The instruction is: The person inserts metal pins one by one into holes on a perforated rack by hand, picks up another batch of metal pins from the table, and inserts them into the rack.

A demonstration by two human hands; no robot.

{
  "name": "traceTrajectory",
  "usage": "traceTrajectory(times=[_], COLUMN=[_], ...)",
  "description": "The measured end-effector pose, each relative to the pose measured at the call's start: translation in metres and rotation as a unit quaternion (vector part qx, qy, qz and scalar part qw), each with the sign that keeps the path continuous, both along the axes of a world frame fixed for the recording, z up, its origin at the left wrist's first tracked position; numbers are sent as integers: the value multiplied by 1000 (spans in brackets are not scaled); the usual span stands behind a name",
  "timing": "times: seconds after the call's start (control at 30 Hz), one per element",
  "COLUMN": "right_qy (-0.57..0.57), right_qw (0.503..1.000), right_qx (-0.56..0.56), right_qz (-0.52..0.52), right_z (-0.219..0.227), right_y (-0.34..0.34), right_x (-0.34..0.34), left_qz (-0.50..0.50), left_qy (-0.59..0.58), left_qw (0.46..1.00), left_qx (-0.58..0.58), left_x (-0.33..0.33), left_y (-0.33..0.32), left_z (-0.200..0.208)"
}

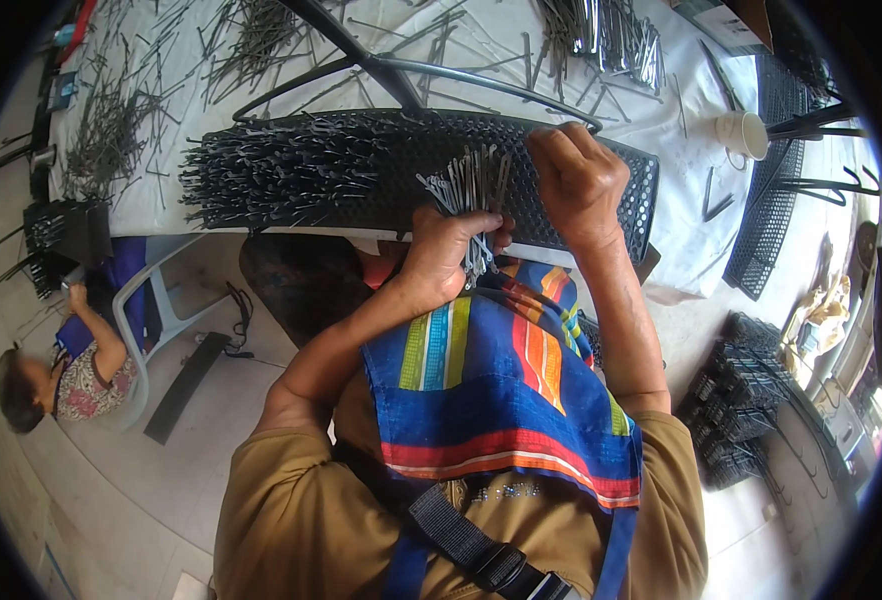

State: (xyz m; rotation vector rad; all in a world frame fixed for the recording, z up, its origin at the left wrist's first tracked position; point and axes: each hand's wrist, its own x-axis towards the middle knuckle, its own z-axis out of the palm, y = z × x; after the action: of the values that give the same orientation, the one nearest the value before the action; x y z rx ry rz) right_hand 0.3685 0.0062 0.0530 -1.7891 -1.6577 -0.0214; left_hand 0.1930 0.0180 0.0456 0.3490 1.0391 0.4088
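A bundle of thin grey metal pins with flattened ends (469, 182) is gripped in my left hand (439, 252), its ends fanning out above and below the fist. This hand is at the near edge of a long black perforated panel (641, 190). Over the panel's right part, my right hand (579, 185) is closed with the fingers bent in; whatever it pinches, if anything, is hidden. Dark pins (281, 170) stand densely packed in the holes of the panel's left half. Bare holes show toward the right end.
A black metal frame (371, 65) rises behind the panel. Loose pins (111, 140) lie scattered over the white-covered table, with a pile (611, 40) at the back. At right are a white cup (741, 135) and another perforated panel (769, 215). A person (81, 365) sits at left.
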Motion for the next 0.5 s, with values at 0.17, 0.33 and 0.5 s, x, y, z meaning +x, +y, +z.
traceTrajectory(times=[0.17,0.33,0.5], right_qy=[24,-25,-13], right_qw=[999,999,1000], right_qx=[20,-32,-12], right_qz=[-10,17,15], right_z=[-6,1,-9], right_y=[3,12,2], right_x=[0,1,4], left_qz=[1,3,7], left_qy=[-6,1,-14], left_qw=[1000,1000,1000], left_qx=[-7,-1,-16], left_x=[1,1,0], left_y=[1,-1,1], left_z=[4,0,1])
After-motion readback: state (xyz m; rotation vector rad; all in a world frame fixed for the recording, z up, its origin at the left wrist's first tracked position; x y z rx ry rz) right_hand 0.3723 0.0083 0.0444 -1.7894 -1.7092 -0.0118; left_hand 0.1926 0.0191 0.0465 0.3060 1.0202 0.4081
